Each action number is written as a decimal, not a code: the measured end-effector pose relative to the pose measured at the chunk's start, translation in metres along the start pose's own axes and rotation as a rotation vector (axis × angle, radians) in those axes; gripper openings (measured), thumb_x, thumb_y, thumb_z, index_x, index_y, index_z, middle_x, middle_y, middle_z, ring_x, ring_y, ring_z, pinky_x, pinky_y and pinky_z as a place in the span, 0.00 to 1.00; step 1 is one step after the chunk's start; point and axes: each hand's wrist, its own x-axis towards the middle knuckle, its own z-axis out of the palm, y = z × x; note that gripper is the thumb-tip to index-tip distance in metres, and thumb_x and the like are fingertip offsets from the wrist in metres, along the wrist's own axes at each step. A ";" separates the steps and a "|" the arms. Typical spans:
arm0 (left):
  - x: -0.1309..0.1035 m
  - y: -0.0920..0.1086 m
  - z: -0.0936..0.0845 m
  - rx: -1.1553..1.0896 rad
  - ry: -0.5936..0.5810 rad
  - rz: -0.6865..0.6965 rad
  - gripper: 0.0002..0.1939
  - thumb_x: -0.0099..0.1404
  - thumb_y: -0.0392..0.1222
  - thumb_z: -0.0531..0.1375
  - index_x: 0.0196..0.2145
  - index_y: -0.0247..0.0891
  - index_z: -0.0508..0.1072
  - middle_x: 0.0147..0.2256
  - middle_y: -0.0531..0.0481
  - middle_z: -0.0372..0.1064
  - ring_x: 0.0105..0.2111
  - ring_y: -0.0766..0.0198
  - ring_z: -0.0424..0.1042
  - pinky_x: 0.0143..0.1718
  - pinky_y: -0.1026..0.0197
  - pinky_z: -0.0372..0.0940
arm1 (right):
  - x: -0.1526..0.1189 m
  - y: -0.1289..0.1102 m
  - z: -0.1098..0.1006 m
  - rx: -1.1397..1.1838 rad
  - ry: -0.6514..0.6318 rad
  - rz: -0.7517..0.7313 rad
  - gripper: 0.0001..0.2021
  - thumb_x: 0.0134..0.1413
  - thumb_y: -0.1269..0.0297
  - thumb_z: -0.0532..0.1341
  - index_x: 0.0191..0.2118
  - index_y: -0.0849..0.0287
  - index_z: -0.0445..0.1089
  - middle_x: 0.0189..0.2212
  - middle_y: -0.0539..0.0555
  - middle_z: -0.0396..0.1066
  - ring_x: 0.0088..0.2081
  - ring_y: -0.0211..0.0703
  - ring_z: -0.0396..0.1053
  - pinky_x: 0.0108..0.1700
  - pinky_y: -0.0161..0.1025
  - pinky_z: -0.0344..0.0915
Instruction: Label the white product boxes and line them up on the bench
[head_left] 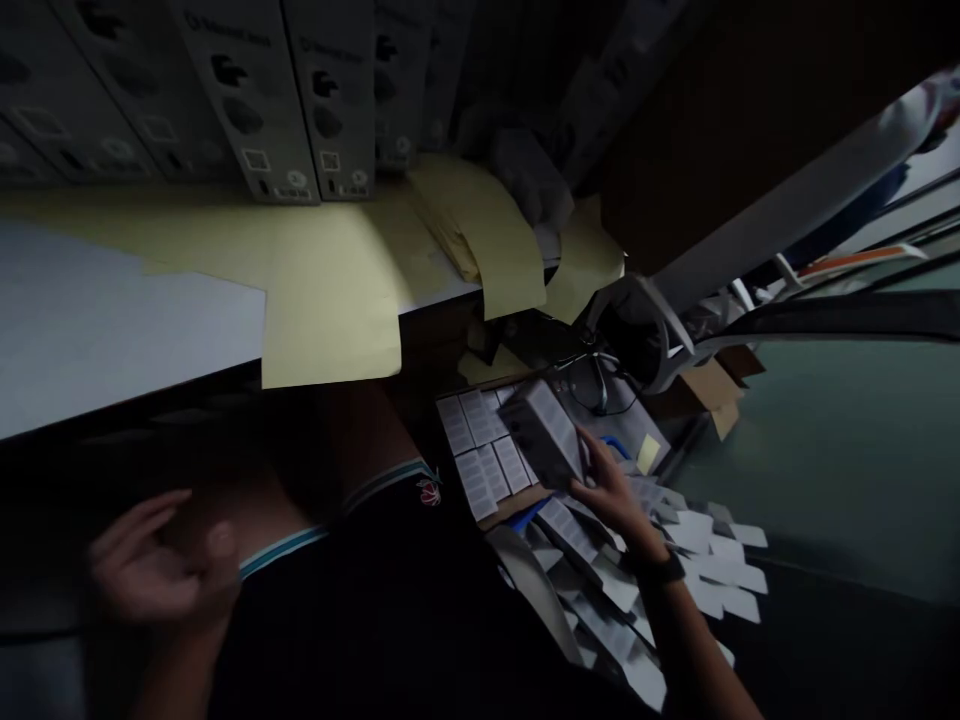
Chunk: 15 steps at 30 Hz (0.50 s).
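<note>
The right hand gripped a grey box beside neatly rowed boxes, the left hand spread loosely, while many cartons lay flaps-open.

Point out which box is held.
The grey box in the right hand, tilted in front of the two neat rows; no hand touches the boxes in those.

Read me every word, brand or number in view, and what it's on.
No text is clear enough to quote.
Standing boxes: lettering too blurred, small print too small.
Box in the right hand: print illegible.
Shorts: red emblem, no readable words.
</note>
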 end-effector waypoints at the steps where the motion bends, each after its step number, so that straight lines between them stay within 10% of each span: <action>1: -0.005 -0.007 0.005 -0.033 0.042 -0.056 0.19 0.59 0.57 0.62 0.47 0.54 0.67 0.49 0.52 0.69 0.52 0.43 0.70 0.56 0.28 0.65 | -0.014 0.036 0.009 -0.064 0.083 0.123 0.33 0.42 0.59 0.66 0.58 0.57 0.64 0.47 0.60 0.67 0.48 0.54 0.69 0.45 0.50 0.70; 5: -0.005 -0.028 0.043 -0.137 -0.219 -0.286 0.18 0.59 0.56 0.62 0.44 0.46 0.70 0.40 0.51 0.74 0.42 0.52 0.75 0.50 0.43 0.73 | -0.046 0.112 0.075 -0.165 0.101 0.400 0.31 0.32 0.60 0.65 0.50 0.60 0.66 0.38 0.55 0.64 0.42 0.53 0.68 0.46 0.53 0.69; 10: 0.015 -0.052 0.065 -0.072 -0.754 -0.387 0.30 0.52 0.66 0.61 0.45 0.42 0.73 0.45 0.46 0.77 0.46 0.53 0.76 0.57 0.48 0.70 | -0.048 0.115 0.151 -0.217 -0.104 0.537 0.31 0.35 0.65 0.67 0.50 0.65 0.66 0.42 0.61 0.68 0.48 0.55 0.68 0.53 0.52 0.67; 15: 0.018 -0.074 0.069 -0.064 -0.770 -0.456 0.31 0.52 0.66 0.59 0.44 0.40 0.74 0.49 0.43 0.76 0.53 0.50 0.74 0.60 0.48 0.67 | -0.040 0.115 0.180 -0.252 -0.395 0.569 0.20 0.57 0.59 0.65 0.50 0.66 0.68 0.43 0.60 0.71 0.44 0.47 0.72 0.50 0.48 0.69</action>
